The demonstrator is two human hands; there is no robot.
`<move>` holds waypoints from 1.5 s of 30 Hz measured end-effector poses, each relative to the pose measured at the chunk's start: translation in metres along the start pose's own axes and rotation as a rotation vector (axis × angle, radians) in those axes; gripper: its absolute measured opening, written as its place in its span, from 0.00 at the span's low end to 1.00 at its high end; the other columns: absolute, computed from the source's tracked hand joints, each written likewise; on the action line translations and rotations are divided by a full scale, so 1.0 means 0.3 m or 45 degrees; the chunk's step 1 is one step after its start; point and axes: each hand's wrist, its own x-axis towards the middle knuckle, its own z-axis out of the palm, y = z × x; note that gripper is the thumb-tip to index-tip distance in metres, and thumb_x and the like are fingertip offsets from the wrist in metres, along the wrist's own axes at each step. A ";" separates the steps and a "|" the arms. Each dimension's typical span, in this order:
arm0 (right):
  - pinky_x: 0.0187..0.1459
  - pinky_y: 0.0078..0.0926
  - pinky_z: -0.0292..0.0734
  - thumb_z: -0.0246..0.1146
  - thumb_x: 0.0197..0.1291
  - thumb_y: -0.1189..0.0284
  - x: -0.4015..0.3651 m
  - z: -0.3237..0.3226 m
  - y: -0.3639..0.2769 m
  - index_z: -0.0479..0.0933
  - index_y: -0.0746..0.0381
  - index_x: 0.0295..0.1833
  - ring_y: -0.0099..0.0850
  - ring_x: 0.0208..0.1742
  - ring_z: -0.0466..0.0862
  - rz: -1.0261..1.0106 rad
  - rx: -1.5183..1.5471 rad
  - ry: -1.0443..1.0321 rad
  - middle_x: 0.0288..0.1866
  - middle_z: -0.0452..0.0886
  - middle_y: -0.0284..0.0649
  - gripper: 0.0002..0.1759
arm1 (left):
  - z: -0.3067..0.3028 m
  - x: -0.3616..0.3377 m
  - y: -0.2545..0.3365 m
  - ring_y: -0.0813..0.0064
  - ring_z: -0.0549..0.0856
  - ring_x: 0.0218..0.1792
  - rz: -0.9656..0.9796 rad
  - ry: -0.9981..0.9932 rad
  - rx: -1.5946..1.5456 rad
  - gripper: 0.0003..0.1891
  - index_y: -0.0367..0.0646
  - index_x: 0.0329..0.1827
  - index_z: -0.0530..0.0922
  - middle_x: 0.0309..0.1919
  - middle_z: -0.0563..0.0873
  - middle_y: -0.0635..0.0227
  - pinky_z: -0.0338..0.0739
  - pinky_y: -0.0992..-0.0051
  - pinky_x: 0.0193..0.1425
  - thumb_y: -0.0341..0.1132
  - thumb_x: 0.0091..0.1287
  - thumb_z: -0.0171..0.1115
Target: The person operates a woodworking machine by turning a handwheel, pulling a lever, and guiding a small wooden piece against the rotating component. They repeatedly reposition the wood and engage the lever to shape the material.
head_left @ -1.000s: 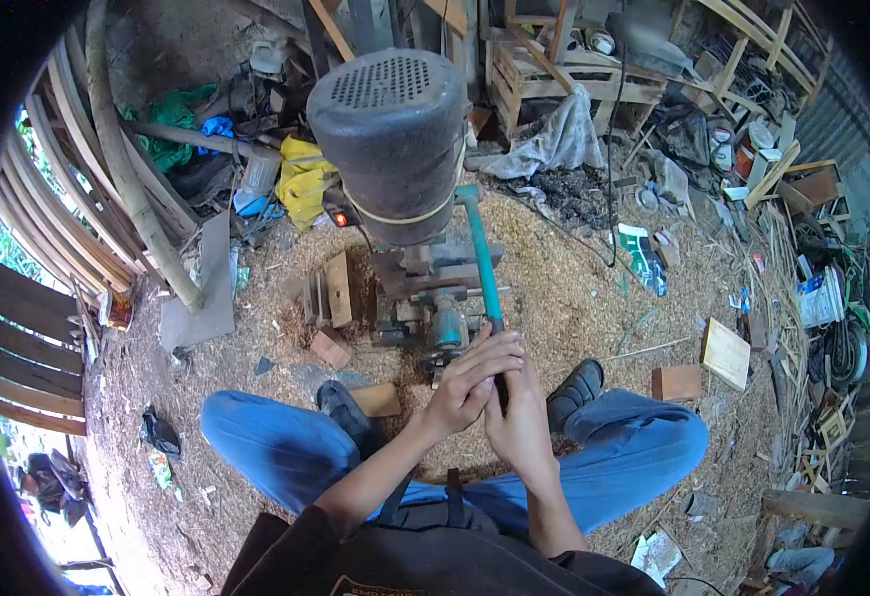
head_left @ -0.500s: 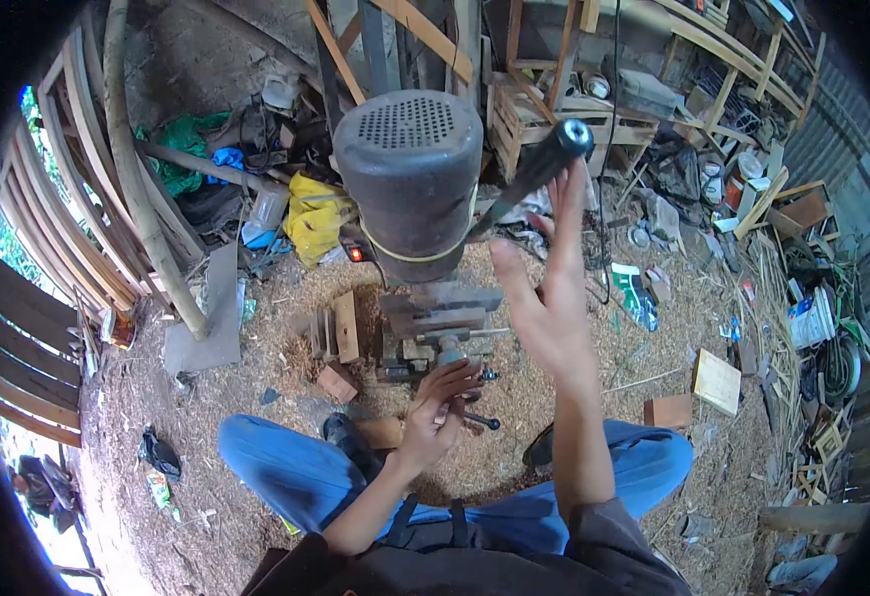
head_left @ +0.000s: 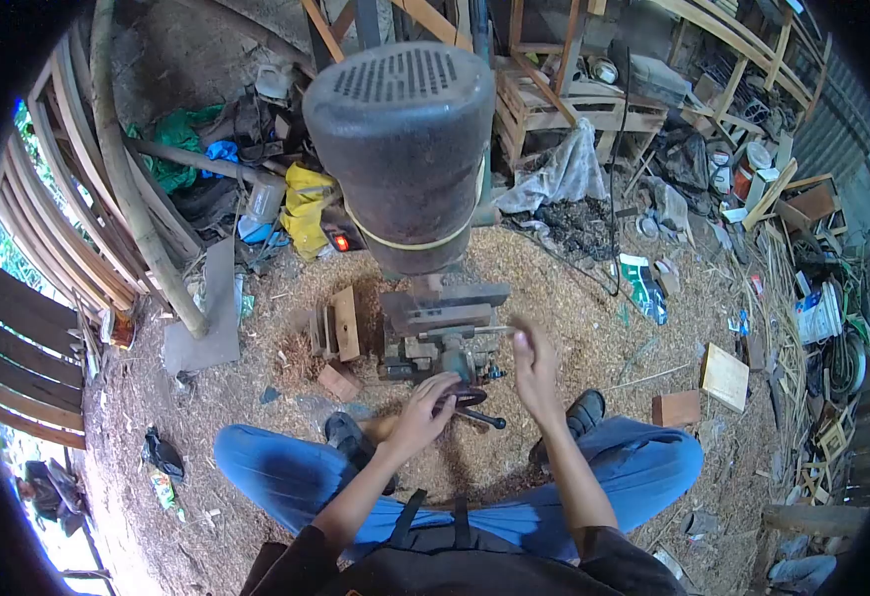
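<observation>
My left hand (head_left: 421,415) is wrapped over the rim of a dark handwheel (head_left: 467,396) at the front of a metal vise (head_left: 440,320). A crank handle with a black knob (head_left: 497,422) sticks out below the wheel. My right hand (head_left: 536,373) is just right of the vise, fingers extended and slightly blurred, near the end of a thin rod (head_left: 494,330). Between them and the back wall rises a machine with a large dark motor housing (head_left: 395,149), vented on top and ringed by a yellowish band. Wood pieces clamped in the vise lie partly under the housing.
Wooden blocks (head_left: 345,323) stand left of the vise, with a smaller reddish block (head_left: 339,380) before them. To the right lie a brown block (head_left: 675,408) and a pale block (head_left: 725,377). Wood shavings cover the floor; a black cable (head_left: 614,228) hangs behind on the right.
My right hand has come down from the raised black lever handle to beside the vise. The lever no longer shows. My left hand stays at the handwheel, its fingers shifted over the rim.
</observation>
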 end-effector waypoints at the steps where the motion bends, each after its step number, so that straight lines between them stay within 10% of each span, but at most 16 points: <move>1: 0.57 0.42 0.75 0.50 0.78 0.62 -0.067 0.011 0.090 0.76 0.67 0.65 0.47 0.55 0.82 0.015 -0.096 -0.056 0.55 0.82 0.52 0.22 | 0.010 -0.010 -0.033 0.53 0.76 0.70 -0.008 -0.011 -0.005 0.19 0.39 0.66 0.77 0.65 0.80 0.53 0.68 0.59 0.75 0.31 0.73 0.60; 7: 0.58 0.50 0.74 0.59 0.72 0.64 -0.509 0.108 0.621 0.75 0.68 0.61 0.56 0.51 0.80 0.258 -0.780 -0.478 0.49 0.80 0.57 0.20 | 0.059 -0.038 -0.127 0.52 0.76 0.70 -0.019 -0.107 0.012 0.18 0.39 0.67 0.76 0.67 0.80 0.53 0.68 0.59 0.75 0.33 0.77 0.56; 14: 0.52 0.52 0.78 0.60 0.70 0.64 -0.538 0.139 0.828 0.80 0.68 0.51 0.58 0.49 0.83 0.566 -0.604 -0.736 0.43 0.85 0.59 0.17 | 0.063 -0.052 -0.144 0.53 0.74 0.71 -0.017 -0.088 -0.013 0.17 0.41 0.67 0.76 0.68 0.79 0.56 0.68 0.59 0.76 0.34 0.78 0.53; 37: 0.44 0.53 0.81 0.61 0.70 0.54 -0.489 0.171 0.627 0.85 0.65 0.37 0.58 0.39 0.86 0.544 -0.817 -0.745 0.33 0.85 0.58 0.23 | 0.066 -0.033 -0.173 0.53 0.76 0.70 0.043 -0.017 0.028 0.15 0.39 0.63 0.79 0.64 0.82 0.56 0.70 0.59 0.74 0.32 0.76 0.57; 45: 0.48 0.53 0.81 0.59 0.72 0.60 -0.487 0.186 0.597 0.81 0.67 0.47 0.57 0.45 0.87 0.586 -0.967 -0.829 0.43 0.85 0.60 0.18 | 0.078 -0.045 -0.174 0.53 0.75 0.71 0.033 0.012 0.007 0.15 0.38 0.63 0.79 0.64 0.82 0.55 0.69 0.58 0.75 0.32 0.77 0.57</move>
